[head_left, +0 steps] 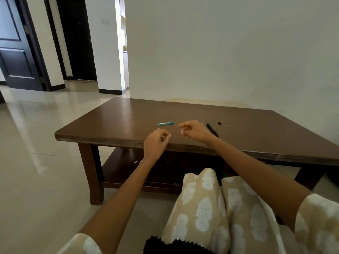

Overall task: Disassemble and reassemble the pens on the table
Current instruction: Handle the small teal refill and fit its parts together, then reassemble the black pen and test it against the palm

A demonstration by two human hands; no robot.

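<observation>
A teal pen piece (165, 123) lies on the brown table (119, 121), just left of my right hand (195, 130). A black pen (212, 129) lies right behind that hand, partly hidden by it. Farther right sit a small black cap piece (219, 123) and a tiny pale bit (227, 127). My right hand hovers over the table with fingers loosely curled and nothing visible in it. My left hand (156, 143) is over the table's near edge, fingers curled inward; a small dark thing may be pinched there, too small to make out.
The table stands against a white wall, with a lower shelf (128, 167) beneath. My knees in patterned beige fabric (211, 198) press near the front edge. Glossy tiled floor (36, 143) spreads to the left, toward dark doors (16, 43).
</observation>
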